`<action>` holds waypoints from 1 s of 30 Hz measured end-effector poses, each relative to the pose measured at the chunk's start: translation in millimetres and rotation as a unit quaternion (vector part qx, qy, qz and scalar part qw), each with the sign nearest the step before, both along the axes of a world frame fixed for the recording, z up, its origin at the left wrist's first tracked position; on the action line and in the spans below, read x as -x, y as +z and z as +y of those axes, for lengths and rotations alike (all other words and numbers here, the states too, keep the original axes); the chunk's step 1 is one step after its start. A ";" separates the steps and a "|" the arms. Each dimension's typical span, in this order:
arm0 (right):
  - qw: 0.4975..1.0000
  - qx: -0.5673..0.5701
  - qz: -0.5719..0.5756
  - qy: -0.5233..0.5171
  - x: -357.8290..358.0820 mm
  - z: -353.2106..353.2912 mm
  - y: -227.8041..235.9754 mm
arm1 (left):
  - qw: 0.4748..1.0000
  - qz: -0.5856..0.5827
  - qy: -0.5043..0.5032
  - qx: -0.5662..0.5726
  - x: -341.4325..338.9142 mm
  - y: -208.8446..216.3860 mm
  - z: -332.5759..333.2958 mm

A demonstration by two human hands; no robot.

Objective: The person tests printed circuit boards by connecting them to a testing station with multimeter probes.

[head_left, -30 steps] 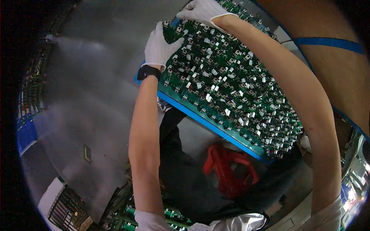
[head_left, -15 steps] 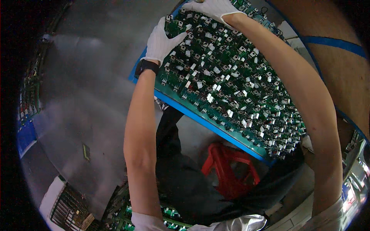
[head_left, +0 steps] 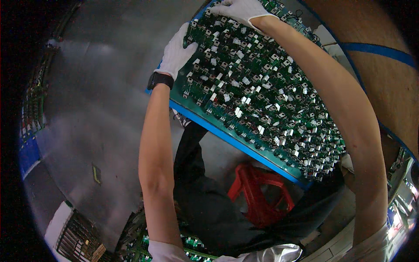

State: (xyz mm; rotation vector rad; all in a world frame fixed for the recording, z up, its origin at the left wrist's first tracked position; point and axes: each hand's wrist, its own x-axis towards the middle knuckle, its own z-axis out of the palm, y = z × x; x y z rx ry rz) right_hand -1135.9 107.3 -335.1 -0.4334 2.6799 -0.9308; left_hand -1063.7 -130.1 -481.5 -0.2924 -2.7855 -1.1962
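Many green circuit boards (head_left: 244,83) with metal-tabbed parts and white pieces lie packed together on a blue-edged sheet or tray (head_left: 244,146). My left hand (head_left: 176,52), in a white knitted glove, lies along the left edge of the boards. Its fingers are stretched out and the thumb stands apart, with nothing seen in them. At the far left corner of the boards, my right hand (head_left: 240,9), gloved the same way, has its fingers bent and drawn together against the boards. Whatever lies between those fingertips is too small to make out.
Below the sheet stands a red plastic stool (head_left: 257,194), close to my dark-trousered legs. A brown surface with a blue band (head_left: 384,50) lies at the right. More boards (head_left: 192,242) show near my body, and a rack of parts (head_left: 80,236) at the lower left.
My left hand has slid left and a little down, its thumb drawing off the boards toward the edge. My right hand has moved slightly nearer, fingers more bent. The boards look unmoved.
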 end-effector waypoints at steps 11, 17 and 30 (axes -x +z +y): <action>0.997 -0.032 0.074 -0.003 12.9 1.4 -10.1 | 0.992 0.015 0.084 0.097 23.7 -7.1 21.8; 0.989 -0.010 0.141 0.031 -2.4 -5.2 -4.5 | 0.990 0.025 0.091 0.103 26.3 -7.0 29.7; 0.981 -0.081 0.176 0.008 -6.1 15.5 -3.4 | 0.984 0.015 0.090 0.154 28.3 -7.4 34.4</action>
